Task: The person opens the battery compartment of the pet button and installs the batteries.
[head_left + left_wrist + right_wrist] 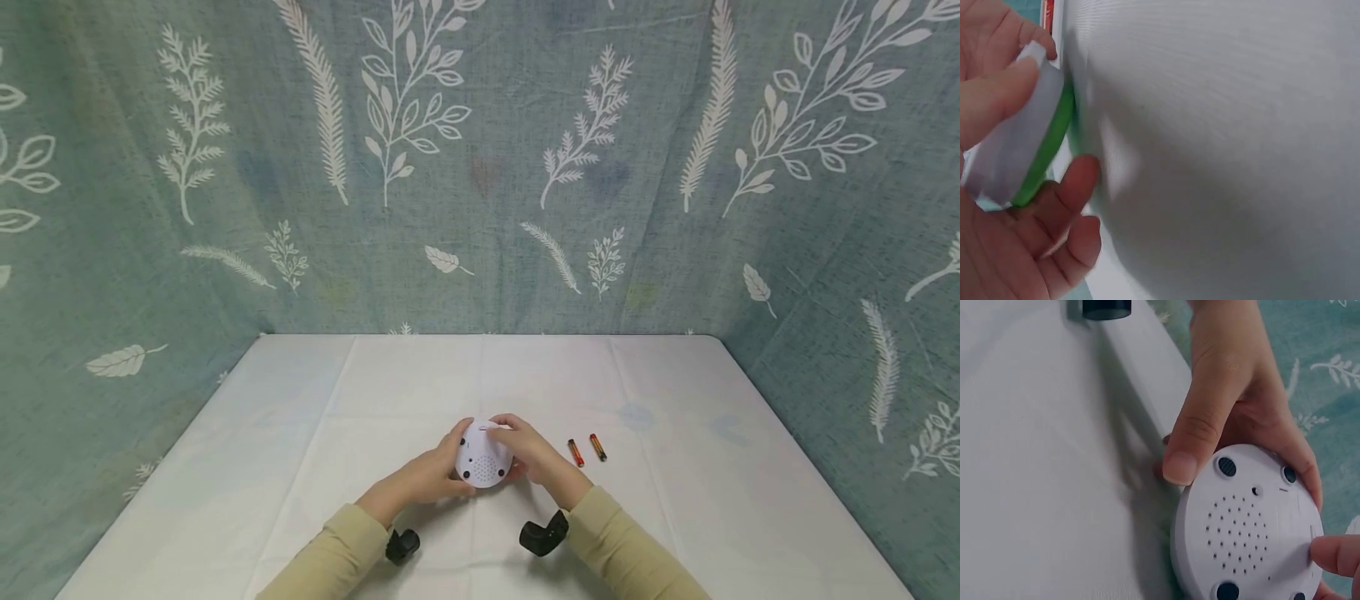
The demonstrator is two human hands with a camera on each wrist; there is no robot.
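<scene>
Near the middle of the table, both hands hold a round white device (pixel 480 462), its underside turned up. That face carries dark round feet, a cluster of small holes and a flat panel, clear in the right wrist view. My left hand (pixel 431 473) grips the left rim, thumb near the holes (pixel 1238 534) and fingers round the far edge. My right hand (pixel 536 452) holds the opposite side, one digit (pixel 1338 553) pressing on the panel. A green band (pixel 1047 147) runs round the device's lower edge in the left wrist view. Its underneath side is hidden.
Two small red and black batteries (pixel 587 450) lie on the white table (pixel 360 433) just right of the right hand. Black wrist cameras (pixel 543 533) hang under both sleeves. Patterned green cloth (pixel 480 275) encloses the table's back and sides.
</scene>
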